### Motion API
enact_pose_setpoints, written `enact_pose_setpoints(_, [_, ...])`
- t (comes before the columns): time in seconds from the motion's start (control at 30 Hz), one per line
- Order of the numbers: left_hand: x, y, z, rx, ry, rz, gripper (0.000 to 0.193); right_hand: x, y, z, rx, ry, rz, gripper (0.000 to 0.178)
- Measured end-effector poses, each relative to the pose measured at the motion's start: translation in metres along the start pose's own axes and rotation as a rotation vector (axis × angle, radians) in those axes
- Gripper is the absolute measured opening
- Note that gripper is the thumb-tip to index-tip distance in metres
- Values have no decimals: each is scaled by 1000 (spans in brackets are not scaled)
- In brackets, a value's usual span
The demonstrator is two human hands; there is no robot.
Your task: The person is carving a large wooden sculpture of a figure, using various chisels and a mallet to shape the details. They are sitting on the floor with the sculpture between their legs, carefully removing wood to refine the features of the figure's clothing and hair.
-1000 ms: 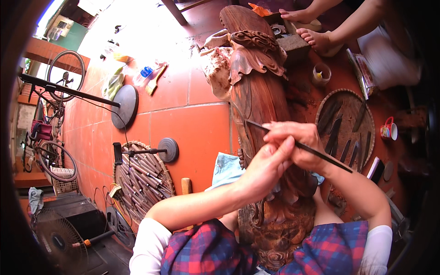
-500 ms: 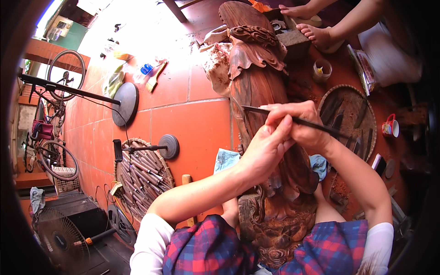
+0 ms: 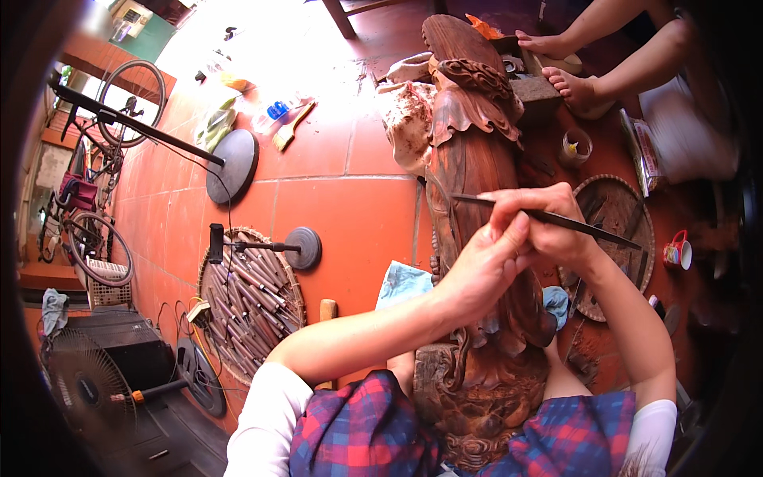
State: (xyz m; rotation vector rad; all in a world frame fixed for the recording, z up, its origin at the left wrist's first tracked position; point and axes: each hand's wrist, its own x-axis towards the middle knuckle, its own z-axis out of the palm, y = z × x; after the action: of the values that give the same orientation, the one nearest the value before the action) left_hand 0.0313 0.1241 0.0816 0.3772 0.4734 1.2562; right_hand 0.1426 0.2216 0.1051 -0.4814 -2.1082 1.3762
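Observation:
A long carved wooden figure (image 3: 475, 167), reddish brown with folds and ornament, lies lengthwise away from me, its near end between my legs. Over its middle, my right hand (image 3: 556, 226) grips a slim dark file (image 3: 600, 232). The file's narrow tip points left across the wood; its other end sticks out to the right. My left hand (image 3: 489, 258) is closed against the right one, its thumb up at the file. Its other fingers are partly hidden. Whether the file touches the wood I cannot tell.
Left are a round basket of many tool handles (image 3: 253, 310), a mallet handle (image 3: 327, 310), stands, a brush (image 3: 292, 127), a fan (image 3: 87, 389) and bicycles. To the right are a tray of tools (image 3: 648, 203), a mug (image 3: 677, 252) and a jar (image 3: 574, 149). Another person's feet (image 3: 568, 86) rest beyond.
The whole view has shifted, so the scene sits farther right and slightly lower. My hands keep their hold on the file, at nearly the same place over the carving.

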Motion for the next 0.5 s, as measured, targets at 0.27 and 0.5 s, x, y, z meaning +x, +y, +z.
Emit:
enact_pose_setpoints(0.27, [0,-3,5,-51,-12,14,41,4,-4,-5,-43,-46,-53,13])
enact_pose_setpoints(0.5, [-17,-20,-3,-106,-37,-8,41,-5,-14,-1,-56,-168,-6,11])
